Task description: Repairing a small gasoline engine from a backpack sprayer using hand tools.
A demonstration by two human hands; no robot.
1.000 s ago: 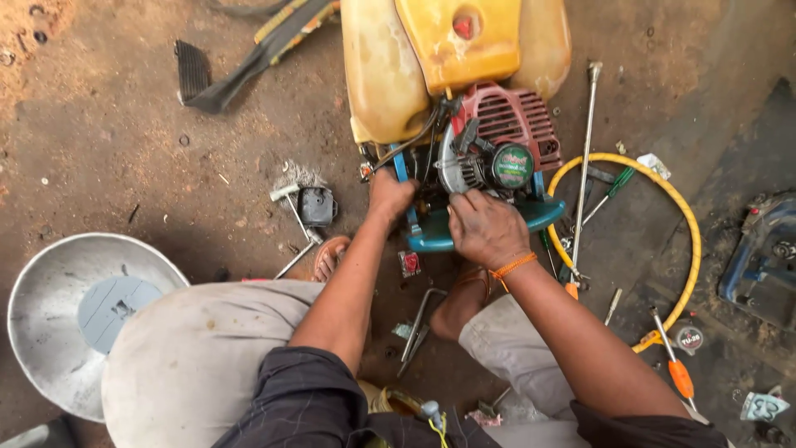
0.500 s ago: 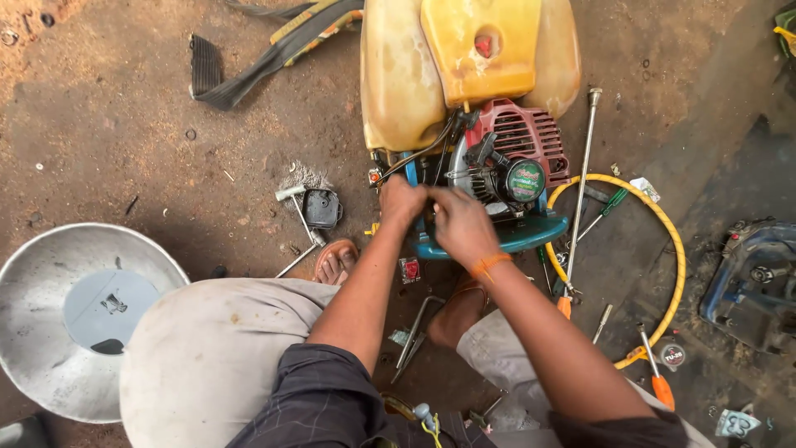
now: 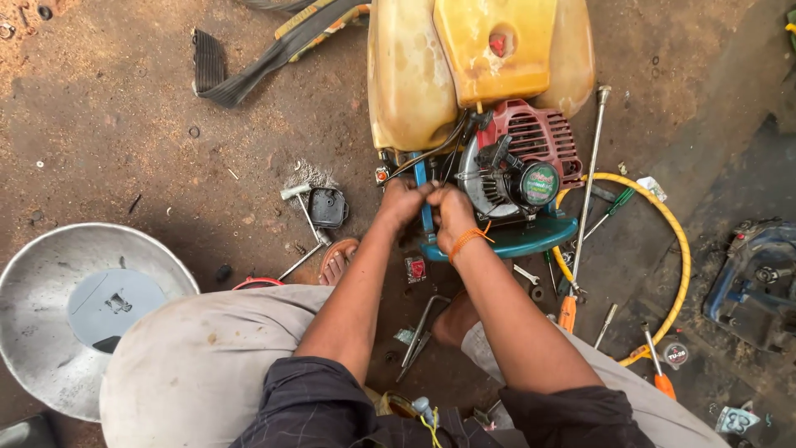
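I squat over a backpack sprayer with a yellow tank (image 3: 414, 75) and a small red engine (image 3: 531, 141) on a blue frame (image 3: 531, 236). My left hand (image 3: 404, 202) and my right hand (image 3: 453, 214) meet fingertip to fingertip at the frame's blue upright tube (image 3: 419, 170), just left of the engine. The fingers of both hands are curled tight around the tube. Whatever small part may lie between the fingers is hidden. An orange band circles my right wrist.
A metal basin (image 3: 33, 282) lies at the left. A yellow hose (image 3: 676, 241), a long metal rod (image 3: 590, 166) and orange-handled screwdrivers (image 3: 567, 314) lie at the right. A black part (image 3: 327, 207), a black strap (image 3: 240, 70) and a blue machine part (image 3: 759, 278) rest on the dirt.
My right hand has come off the engine's front and moved left to meet my left hand at the blue tube. The view has shifted slightly.
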